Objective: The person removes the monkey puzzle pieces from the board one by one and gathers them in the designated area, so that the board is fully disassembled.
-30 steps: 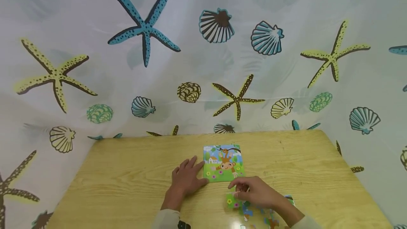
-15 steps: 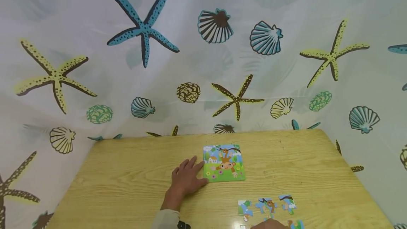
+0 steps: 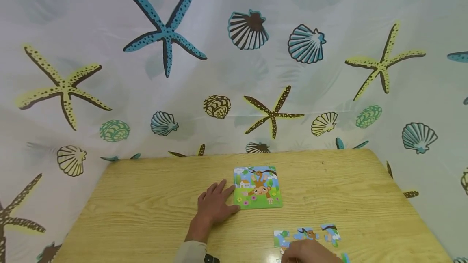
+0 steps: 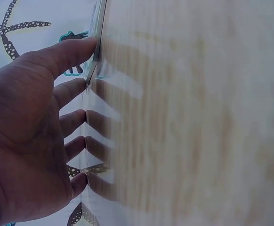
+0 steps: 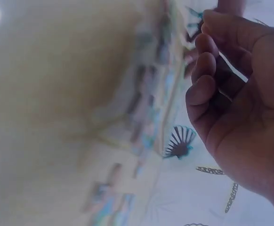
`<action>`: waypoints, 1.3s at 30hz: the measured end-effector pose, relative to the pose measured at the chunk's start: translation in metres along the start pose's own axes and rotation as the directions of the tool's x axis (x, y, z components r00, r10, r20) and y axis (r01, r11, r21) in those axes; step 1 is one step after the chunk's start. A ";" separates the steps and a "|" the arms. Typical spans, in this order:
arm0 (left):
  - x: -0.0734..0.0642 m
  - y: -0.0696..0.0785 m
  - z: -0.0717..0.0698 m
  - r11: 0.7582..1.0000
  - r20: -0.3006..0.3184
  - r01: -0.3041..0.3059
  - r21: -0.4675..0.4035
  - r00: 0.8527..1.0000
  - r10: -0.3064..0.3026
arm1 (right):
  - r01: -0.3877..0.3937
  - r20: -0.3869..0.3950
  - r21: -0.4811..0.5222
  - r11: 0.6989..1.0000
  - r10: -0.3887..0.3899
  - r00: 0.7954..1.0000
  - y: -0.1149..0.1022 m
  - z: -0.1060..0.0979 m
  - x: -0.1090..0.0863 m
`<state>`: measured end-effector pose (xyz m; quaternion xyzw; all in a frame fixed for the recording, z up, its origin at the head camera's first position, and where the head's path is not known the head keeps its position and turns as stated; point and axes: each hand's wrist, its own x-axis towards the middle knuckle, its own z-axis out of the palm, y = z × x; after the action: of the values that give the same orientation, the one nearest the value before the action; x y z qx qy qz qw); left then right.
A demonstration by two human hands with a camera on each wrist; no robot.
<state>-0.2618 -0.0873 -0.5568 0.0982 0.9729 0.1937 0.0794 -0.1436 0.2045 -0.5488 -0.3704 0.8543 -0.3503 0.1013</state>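
Note:
A square picture board (image 3: 257,187) printed with an upside-down monkey, a house and flowers lies on the wooden table. My left hand (image 3: 215,206) rests flat at its left side with fingers spread; thumb and forefinger touch the edge. In the left wrist view the same hand (image 4: 38,122) shows its straight fingers. Near the table's front, my right hand (image 3: 308,251) hovers over jigsaw pieces (image 3: 306,233), fingers bent. In the right wrist view the right hand (image 5: 240,94) has curled fingers and the thumb near the forefinger; whether a piece sits between them is unclear.
Other loose jigsaw pieces, one at the corner (image 3: 330,232) and one at the left (image 3: 280,238), lie around the right hand. Some are hidden beneath it. A patterned curtain (image 3: 219,72) with starfish and shells closes off the table's back and sides.
The right hand held a green flowered jigsaw piece beside the board, then withdrew to the front edge and has since risen slightly. That piece is out of sight. The left hand stays put.

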 end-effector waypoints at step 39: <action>0.000 0.002 -0.002 1.000 0.010 0.013 -0.014 1.000 -0.013 | -0.220 0.029 -0.217 0.951 0.231 0.972 0.055 -0.038 0.153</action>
<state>-0.2619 -0.0864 -0.5547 0.0921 0.9718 0.1994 0.0862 -0.2989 0.1428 -0.5441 -0.2886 0.9205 -0.2329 0.1236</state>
